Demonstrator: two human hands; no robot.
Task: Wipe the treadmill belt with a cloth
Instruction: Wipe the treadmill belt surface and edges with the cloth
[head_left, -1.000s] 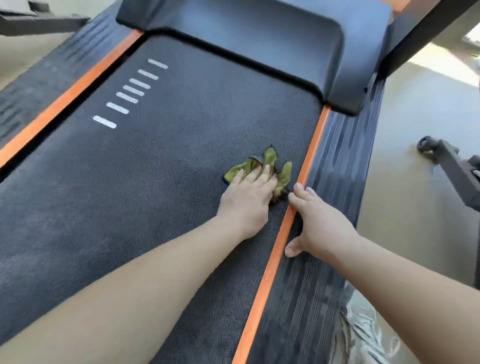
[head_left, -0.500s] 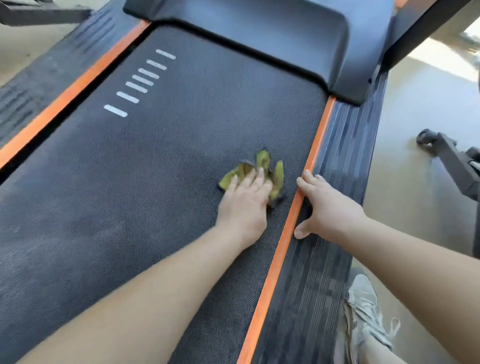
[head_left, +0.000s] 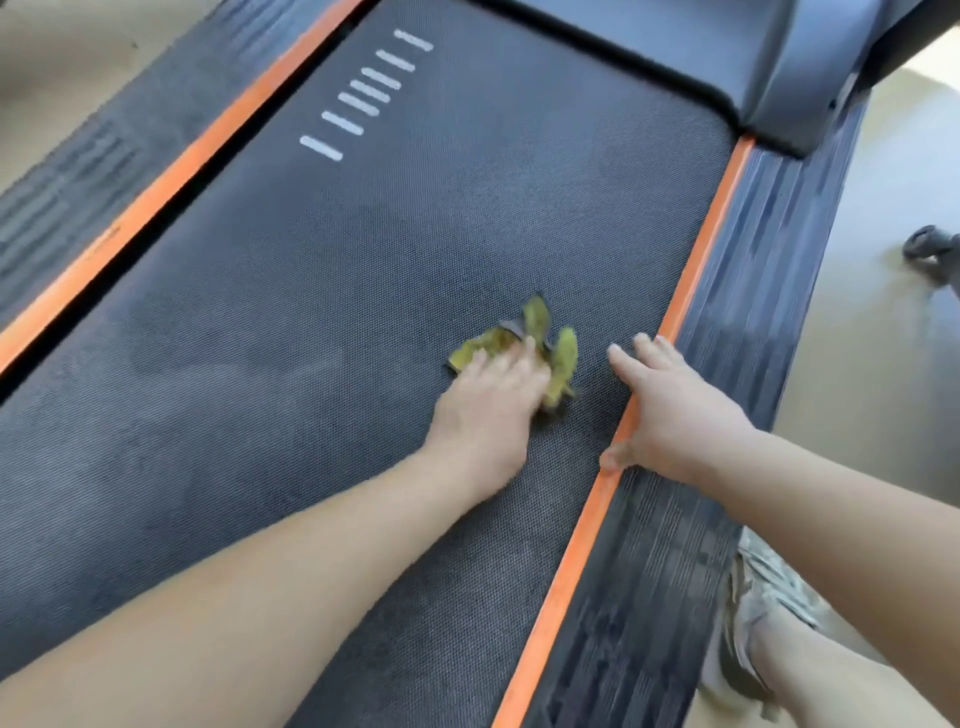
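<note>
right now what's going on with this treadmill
A person is wiping the belt with a yellow-green cloth. The left hand presses the crumpled cloth flat onto the belt, near its right side; the hand is blurred, so it looks mid-wipe. The right hand lies open across the orange strip at the belt's right edge, fingertips on the belt, apparently as a brace. A shoe shows on the floor beside the treadmill.
</note>
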